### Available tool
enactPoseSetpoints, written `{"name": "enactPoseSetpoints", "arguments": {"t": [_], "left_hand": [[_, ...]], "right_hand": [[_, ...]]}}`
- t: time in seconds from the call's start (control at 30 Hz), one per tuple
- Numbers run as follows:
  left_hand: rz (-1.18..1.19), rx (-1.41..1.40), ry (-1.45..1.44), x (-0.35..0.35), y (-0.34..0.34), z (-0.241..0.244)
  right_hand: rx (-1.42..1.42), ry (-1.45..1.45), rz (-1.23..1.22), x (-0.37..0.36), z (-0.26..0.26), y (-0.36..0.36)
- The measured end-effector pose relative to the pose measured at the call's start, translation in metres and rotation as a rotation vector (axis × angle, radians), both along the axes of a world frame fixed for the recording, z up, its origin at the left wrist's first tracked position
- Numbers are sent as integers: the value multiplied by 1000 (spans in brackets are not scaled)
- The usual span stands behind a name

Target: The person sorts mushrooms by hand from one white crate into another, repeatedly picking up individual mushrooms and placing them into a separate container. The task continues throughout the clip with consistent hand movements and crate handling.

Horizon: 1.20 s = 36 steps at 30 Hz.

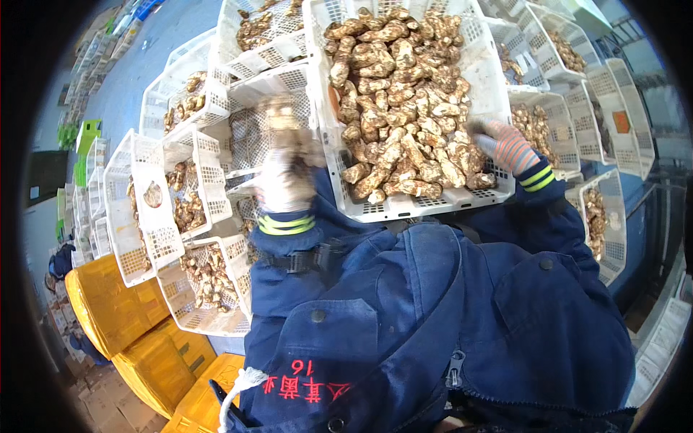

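Observation:
A white perforated plastic crate [417, 208] stands right in front of me, heaped with brown-and-cream, matsutake-like mushrooms [403, 103]. My left hand [289, 173], in a pale glove, is strongly blurred beside the crate's left wall. A blurred brown-and-cream mushroom [281, 111] shows just beyond its fingers, above a lower crate [249, 135]; I cannot tell whether the hand holds it. My right hand [506, 143] wears an orange-and-grey striped knit glove. It reaches over the crate's right wall, its blurred fingertips at the mushrooms along that side; its grip is unclear.
White crates with smaller amounts of mushrooms surround me, on the left [211, 319] and on the right [601, 233]. Boxes wrapped in yellow tape [157, 352] are stacked at the lower left. Blue floor [130, 70] shows at the upper left.

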<state>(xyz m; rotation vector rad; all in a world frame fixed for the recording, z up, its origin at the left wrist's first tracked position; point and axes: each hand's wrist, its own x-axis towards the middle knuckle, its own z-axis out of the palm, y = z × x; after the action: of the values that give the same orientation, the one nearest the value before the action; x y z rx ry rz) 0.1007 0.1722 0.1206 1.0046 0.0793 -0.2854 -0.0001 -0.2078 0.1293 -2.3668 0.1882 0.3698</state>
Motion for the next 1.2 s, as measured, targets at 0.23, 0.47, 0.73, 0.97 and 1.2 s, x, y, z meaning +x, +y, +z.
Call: {"name": "enactPoseSetpoints", "arguments": {"t": [0.23,0.47,0.73,0.97,1.2], "left_hand": [[-29,-116,104,10,23,22],[-479,-41,243,-46,-67,-13],[-443,132,168,-43,-71,-30],[-741,-637,542,-47,-74,-13],[-570,-98,278,-49,-72,-14]], "right_hand": [[-317,-186,314,-26,-14,52],[-512,-76,243,-11,-13,82],[-474,38,278,23,-21,96],[-306,-797,398,23,35,106],[-265,-791,347,23,27,115]]}}
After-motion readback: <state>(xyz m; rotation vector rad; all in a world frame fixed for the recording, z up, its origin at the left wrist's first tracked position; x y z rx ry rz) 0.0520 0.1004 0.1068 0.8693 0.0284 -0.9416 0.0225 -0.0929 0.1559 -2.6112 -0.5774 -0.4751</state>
